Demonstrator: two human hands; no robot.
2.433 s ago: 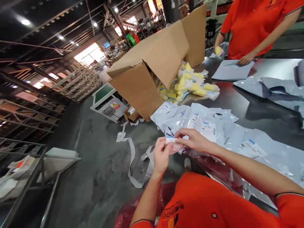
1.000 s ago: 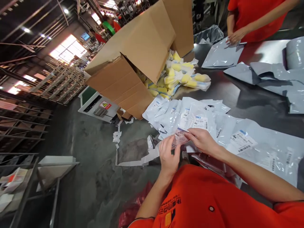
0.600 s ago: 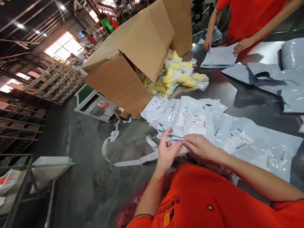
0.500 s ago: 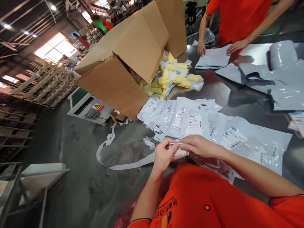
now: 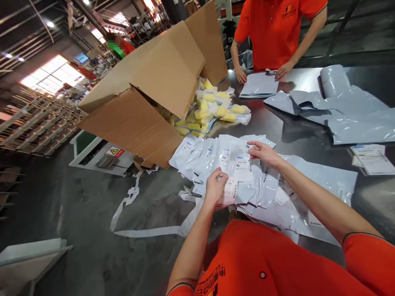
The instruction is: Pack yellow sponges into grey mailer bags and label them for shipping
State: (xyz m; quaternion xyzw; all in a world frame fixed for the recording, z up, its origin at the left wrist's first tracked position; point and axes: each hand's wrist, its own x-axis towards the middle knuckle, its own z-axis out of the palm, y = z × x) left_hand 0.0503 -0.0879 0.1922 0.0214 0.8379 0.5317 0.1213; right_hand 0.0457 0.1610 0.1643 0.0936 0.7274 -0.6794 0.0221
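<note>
My left hand (image 5: 216, 187) is closed in a pinch on a white printed shipping label (image 5: 230, 190) with a barcode, low over the near edge of the bag pile. Farther up and to the right, my right hand (image 5: 263, 153) has its fingers at the upper edge of a pale plastic mailing bag (image 5: 237, 148), seemingly pinching it; the thumb is partly hidden. That bag bears a printed label (image 5: 243, 167) of its own. Several more labelled mailing bags (image 5: 191, 152) overlap around both hands.
A tilted cardboard box (image 5: 135, 123) spills yellow items in clear wrapping (image 5: 216, 105). Across the metal table (image 5: 293, 142), a person in an orange shirt (image 5: 271, 37) handles flat bags (image 5: 259, 85). A bag roll (image 5: 335, 81) and label stacks (image 5: 372, 159) lie right. White strip (image 5: 148, 233) trails over the floor.
My hands were together near my body over the label; now they are apart. My right hand has reached forward to a bag's edge, while the label shows flatter by my left hand. The view has shifted.
</note>
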